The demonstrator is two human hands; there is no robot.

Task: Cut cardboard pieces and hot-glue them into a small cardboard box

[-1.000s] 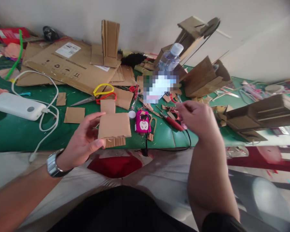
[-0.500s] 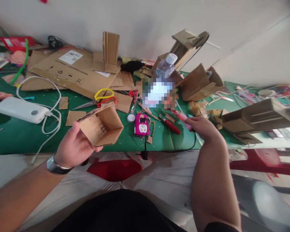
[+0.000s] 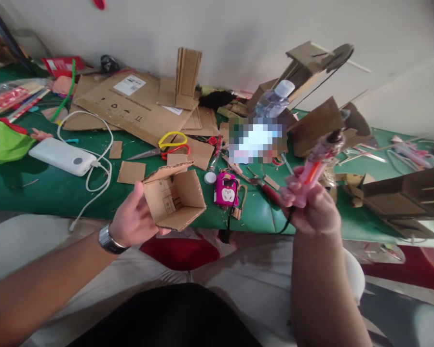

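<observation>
My left hand (image 3: 134,218) is wrapped round the side of a small open cardboard box (image 3: 191,193), holding it above the front edge of the table. The open side of the box faces me and to the right. In my right hand (image 3: 320,214) is a pink hot glue gun (image 3: 313,168) with an orange trigger and a dark tip pointing up. A black cord (image 3: 288,221) hangs from its lower end. Just below and between my hands a magenta power socket (image 3: 226,189) lies on the green table, and a red-handled tool (image 3: 269,193) rests left of my right hand.
Scissors (image 3: 173,144) and a white power bank (image 3: 62,156) with its cable lie on the left. Behind them is a flattened carton (image 3: 130,103). A water bottle (image 3: 275,99) and cardboard constructions (image 3: 316,125) stand at the back right, with another cardboard piece (image 3: 408,195) at far right.
My right hand has lifted the hot glue gun off the table, turning its tip upward. The cardboard box has tilted slightly in my left hand. The view has shifted left.
</observation>
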